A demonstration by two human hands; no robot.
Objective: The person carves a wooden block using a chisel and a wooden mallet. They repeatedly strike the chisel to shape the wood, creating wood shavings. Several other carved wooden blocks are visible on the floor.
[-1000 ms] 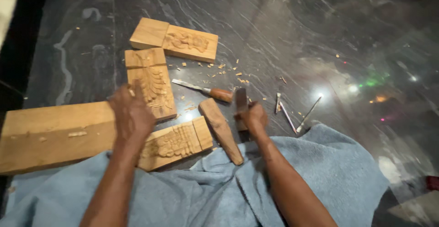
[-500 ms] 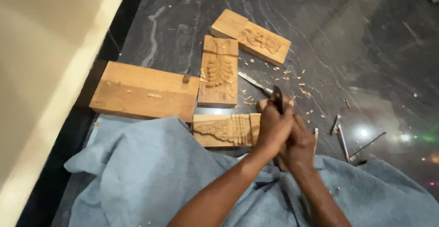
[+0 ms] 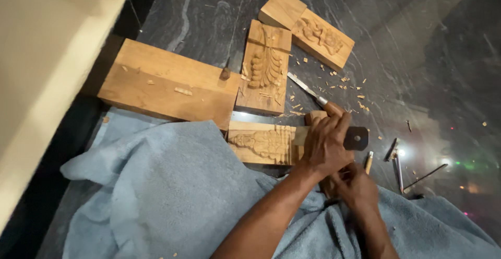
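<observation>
Now, in the head view, your left hand (image 3: 326, 141) has left the carved wooden panel (image 3: 261, 143) and closes over the dark-headed tool (image 3: 356, 138) just right of it. Your right hand (image 3: 356, 187) grips the wooden handle (image 3: 330, 185) beneath. Both hands now work together on the near blue cloth (image 3: 172, 201).

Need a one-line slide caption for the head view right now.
Left hand and right hand close together at a carved wooden block on blue cloth, more carved blocks on the dark stone floor.
</observation>
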